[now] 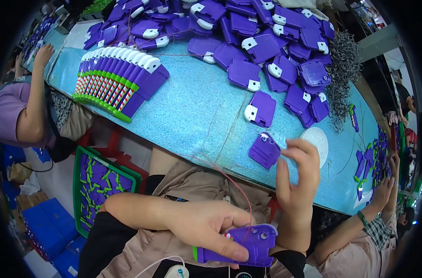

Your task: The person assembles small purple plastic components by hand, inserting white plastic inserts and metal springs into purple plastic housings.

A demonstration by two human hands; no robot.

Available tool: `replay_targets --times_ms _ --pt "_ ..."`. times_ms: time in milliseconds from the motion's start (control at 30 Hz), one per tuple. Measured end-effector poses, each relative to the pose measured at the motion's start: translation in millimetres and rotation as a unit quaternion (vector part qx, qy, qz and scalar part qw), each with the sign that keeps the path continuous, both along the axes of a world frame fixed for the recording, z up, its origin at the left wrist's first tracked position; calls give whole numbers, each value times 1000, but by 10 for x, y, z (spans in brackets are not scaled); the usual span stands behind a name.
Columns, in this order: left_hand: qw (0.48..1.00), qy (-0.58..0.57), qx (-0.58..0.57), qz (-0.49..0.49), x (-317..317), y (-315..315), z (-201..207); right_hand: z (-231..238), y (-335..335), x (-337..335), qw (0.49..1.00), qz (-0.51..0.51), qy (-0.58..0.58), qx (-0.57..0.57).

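My left hand (206, 227) is closed around a purple plastic casing (255, 245) above my lap. The casing has a green end and a small red-and-white striped part by my fingers. A thin red wire (239, 178) runs from the table edge down to it. My right hand (300, 169) hovers over the table's front edge, thumb and fingers apart, with nothing visible between them. Just left of its fingertips lies a loose purple half-shell (265, 151), ribbed side up. A purple shell with a white corner (261, 109) rests farther back.
A heap of purple shells (262, 46) covers the far table, beside a pile of metal rings (345, 60). A fanned row of finished-looking casings (146, 83) stands left. A white disc (316, 143) lies right. A green crate (79, 185) is lower left. Co-workers sit on both sides.
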State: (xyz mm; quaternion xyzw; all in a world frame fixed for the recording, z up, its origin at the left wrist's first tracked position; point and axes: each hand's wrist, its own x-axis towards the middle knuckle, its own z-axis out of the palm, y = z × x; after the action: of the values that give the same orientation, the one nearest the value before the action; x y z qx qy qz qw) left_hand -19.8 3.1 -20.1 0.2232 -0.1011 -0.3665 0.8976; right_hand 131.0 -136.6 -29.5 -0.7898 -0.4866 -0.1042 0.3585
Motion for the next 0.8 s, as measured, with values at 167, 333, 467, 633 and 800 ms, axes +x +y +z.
replay_targets --times_ms 167,333,467,633,800 --pt "997 -3 -35 -74 92 112 31 145 -27 -328 953 238 174 65" --pt "998 -20 -39 -33 36 31 30 159 10 -215 994 82 -66 21" --pt "912 -242 293 155 105 22 -5 -33 -72 -9 993 -54 103 4" --pt "820 -191 467 271 114 -23 -41 -28 -173 -246 946 114 231 194" --pt "834 -167 461 254 129 -50 -30 -15 -223 -219 982 74 107 140"
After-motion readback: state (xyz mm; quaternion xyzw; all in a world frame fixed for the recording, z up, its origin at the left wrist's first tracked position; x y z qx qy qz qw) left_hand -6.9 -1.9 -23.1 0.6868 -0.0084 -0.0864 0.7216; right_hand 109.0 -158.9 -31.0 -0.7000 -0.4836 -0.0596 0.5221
